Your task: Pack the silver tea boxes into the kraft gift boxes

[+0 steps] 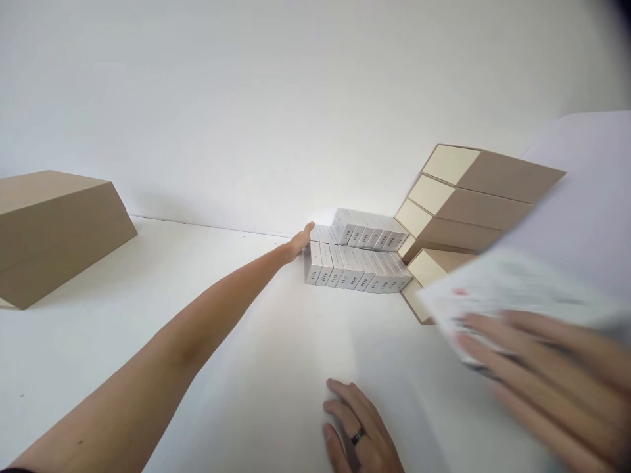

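Blurred hand (562,368) holds paper (497,282) right of the small boxes (350,266); left hand (298,243) touches them, grip unclear; ringed hand (367,437) below, apart.

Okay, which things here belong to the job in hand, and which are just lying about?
In the job, apparently:
small white boxes, one hand at their end
blurred printed white item at the blurred hand

Lying about, probably:
left-side tan packaging
right-side tan boxes

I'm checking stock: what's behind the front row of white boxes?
More white boxes, several rising above the front row. The front row covers their lower parts, so I can't see what else might be down there.
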